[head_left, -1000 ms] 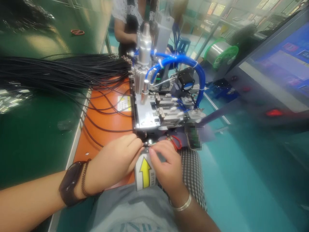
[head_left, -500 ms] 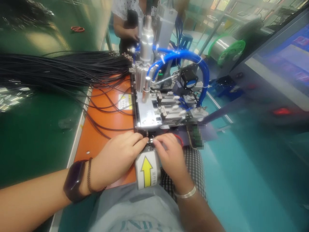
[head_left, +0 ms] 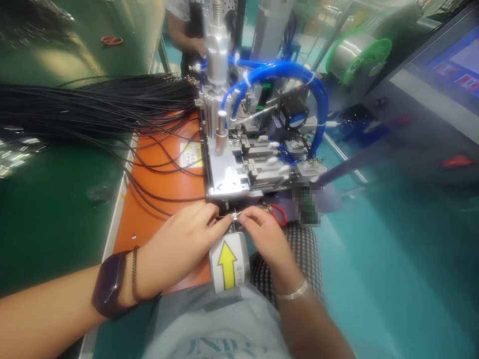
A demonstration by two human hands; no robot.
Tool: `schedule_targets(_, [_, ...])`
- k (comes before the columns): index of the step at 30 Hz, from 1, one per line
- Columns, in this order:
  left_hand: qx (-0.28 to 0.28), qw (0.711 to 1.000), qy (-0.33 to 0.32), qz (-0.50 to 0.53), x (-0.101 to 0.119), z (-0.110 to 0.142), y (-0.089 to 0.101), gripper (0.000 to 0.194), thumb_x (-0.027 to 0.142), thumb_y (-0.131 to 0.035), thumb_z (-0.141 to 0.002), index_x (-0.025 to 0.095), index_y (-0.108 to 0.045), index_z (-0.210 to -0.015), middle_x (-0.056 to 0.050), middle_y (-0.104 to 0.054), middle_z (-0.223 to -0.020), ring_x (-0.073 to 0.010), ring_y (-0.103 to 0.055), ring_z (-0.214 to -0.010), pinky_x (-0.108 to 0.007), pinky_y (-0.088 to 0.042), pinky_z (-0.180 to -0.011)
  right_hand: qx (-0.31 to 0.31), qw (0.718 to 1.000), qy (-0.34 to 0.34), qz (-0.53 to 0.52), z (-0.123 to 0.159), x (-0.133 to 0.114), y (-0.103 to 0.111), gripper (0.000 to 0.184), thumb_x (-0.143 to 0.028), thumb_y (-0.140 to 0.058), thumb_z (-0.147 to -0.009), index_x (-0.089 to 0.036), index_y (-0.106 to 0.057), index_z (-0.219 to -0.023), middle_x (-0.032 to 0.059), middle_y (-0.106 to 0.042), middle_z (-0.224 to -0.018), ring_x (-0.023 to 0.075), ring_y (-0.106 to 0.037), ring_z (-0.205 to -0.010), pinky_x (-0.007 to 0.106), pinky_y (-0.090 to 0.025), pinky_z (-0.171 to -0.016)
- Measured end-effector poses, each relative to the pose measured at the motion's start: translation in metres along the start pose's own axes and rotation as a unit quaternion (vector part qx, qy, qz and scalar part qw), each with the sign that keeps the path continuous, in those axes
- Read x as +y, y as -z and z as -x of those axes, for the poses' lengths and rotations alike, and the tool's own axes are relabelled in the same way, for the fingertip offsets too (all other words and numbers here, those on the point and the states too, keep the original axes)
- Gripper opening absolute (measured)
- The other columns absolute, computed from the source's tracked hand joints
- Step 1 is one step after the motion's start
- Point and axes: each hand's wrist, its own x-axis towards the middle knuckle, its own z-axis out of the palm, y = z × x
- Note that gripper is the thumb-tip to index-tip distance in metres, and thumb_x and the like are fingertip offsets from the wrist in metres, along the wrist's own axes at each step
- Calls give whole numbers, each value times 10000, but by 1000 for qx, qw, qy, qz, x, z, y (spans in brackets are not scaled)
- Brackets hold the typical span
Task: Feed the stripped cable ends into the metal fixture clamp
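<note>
My left hand (head_left: 189, 244) is closed in a pinch at the front edge of the machine, on the end of a black cable (head_left: 153, 205) that runs in from the left. Opposite it, my right hand (head_left: 265, 234) pinches what look like thin wires at the cable's end. Between the fingertips sits a small shiny metal piece (head_left: 235, 217), partly covered by the fingers. Just below it is a metal guard (head_left: 214, 271) with a yellow arrow label (head_left: 227, 264). Red-handled scissors or pliers (head_left: 280, 213) lie right of my right hand, mostly hidden.
The machine (head_left: 228, 172) with blue hoses (head_left: 322, 107) stands ahead on an orange plate (head_left: 149, 184). A bundle of black cables (head_left: 75, 102) spreads leftward over the green table (head_left: 45, 219). A wire spool (head_left: 355, 55) and another person's arm (head_left: 183, 37) are beyond.
The view has shifted slightly, and the machine appears a little further left. My hands stay at the same spot; the metal piece and thin wire between the fingertips show more clearly.
</note>
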Motion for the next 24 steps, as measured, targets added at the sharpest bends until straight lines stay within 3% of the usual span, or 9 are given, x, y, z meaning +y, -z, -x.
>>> schedule_targets(17, [-13,1000,-7,7,2,5,1,467,83,-457,-801,156,-484,-1262,-118,-499,-970,-237,-489,-862,-383,-489,-700,-3,998,-17,-58,-4,0,-2,67,-178,-544,-724,-188,-568,-662,-39,-552,-651,120,-500,-629,234,-391,-590])
schedule_targets(24, [-32,999,4,17,2,4,0,558,180,-522,-771,200,-437,-1323,-112,-492,-991,-238,-479,-860,-376,-482,-692,-6,999,-17,-46,-7,2,0,59,-208,-570,-724,-189,-563,-668,-36,-550,-661,122,-499,-628,240,-405,-590])
